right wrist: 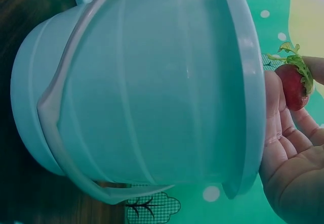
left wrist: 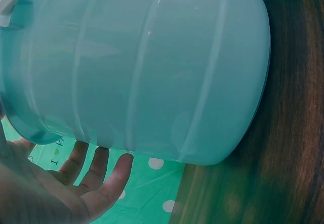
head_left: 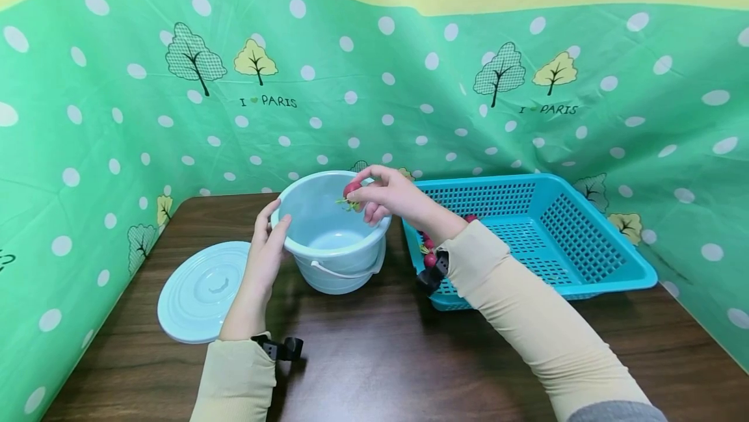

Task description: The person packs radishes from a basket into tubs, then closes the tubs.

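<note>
A pale blue plastic bucket [head_left: 330,240] with a white handle stands on the dark wooden table [head_left: 374,357]. My left hand [head_left: 266,246] holds its near-left rim, thumb over the edge; in the left wrist view its fingers [left wrist: 96,173] lie beside the bucket wall [left wrist: 152,67]. My right hand [head_left: 383,197] hovers over the bucket's far-right rim and pinches a small red radish [head_left: 351,189] with green leaves. The right wrist view shows the radish [right wrist: 293,85] at the fingertips beside the bucket [right wrist: 142,87].
The bucket's round lid [head_left: 201,292] lies flat to its left. A blue perforated basket [head_left: 544,233] stands on the right with a few red radishes [head_left: 430,250] in its near-left corner. A green dotted cloth [head_left: 117,123] walls in the table.
</note>
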Tool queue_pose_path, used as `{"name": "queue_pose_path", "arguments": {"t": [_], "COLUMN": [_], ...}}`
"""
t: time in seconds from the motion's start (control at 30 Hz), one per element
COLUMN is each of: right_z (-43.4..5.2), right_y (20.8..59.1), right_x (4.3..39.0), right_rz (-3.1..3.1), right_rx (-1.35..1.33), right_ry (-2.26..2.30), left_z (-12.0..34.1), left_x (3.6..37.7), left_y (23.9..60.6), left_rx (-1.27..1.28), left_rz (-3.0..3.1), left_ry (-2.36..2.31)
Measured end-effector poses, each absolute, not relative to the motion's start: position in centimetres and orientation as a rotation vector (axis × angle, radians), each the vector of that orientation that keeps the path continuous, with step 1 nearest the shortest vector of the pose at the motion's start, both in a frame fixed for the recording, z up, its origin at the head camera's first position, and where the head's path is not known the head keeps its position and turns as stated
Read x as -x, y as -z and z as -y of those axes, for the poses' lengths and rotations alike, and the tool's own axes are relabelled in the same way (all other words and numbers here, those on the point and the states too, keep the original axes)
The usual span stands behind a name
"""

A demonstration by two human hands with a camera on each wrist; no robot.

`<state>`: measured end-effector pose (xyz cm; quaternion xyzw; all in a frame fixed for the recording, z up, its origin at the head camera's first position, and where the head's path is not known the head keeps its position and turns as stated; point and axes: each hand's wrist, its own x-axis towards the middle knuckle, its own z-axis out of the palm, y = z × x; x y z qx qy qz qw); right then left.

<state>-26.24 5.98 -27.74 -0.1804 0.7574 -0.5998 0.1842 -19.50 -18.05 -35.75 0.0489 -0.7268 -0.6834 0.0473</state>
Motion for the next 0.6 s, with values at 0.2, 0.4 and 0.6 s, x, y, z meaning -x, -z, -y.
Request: {"name": "queue_pose_path", "arguments": {"t": [0.2,0.4,0.6], "right_z": [-5.5,-5.0,-4.7], "right_y": [27.9,28.0,28.1], "right_x": [26.4,26.3,26.5], "right_rz": [-2.109,-2.097,-2.099], "right_rx": [0.502,0.526,0.526], "right_ry": [1.707,1.709,1.684], "left_z": [18.0,18.0,18.1], "left_x": [19.6,19.5,19.5], "left_y": [35.8,35.8,35.8], "left_rx": [-0.146,-0.155,-0.156], "left_rz": [2.215,2.224,2.228], "left_ry": [2.091,2.080,2.079]}}
